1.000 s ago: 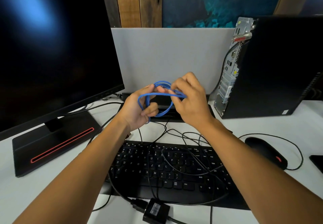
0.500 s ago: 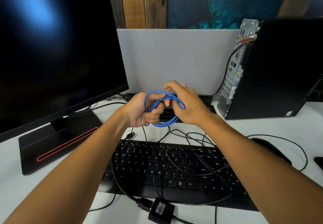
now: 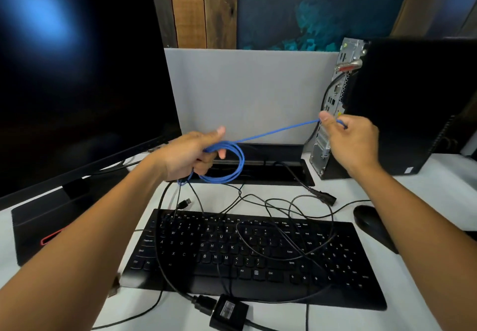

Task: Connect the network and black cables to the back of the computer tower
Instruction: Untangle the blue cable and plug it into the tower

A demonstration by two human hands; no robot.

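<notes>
While left hand [image 3: 188, 156] grips blue cable [image 3: 233, 161] coil, right hand [image 3: 348, 141] pinches its end.

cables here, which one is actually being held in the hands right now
The blue cable: the left hand grips its coil and the right hand pinches its end near the tower. The black cables lie loose on the keyboard and desk.

Glossy black monitor [image 3: 77, 77], bare metal tower back [image 3: 333, 103], matt keyboard [image 3: 258, 258], rough wooden wall planks [image 3: 201, 8].
</notes>
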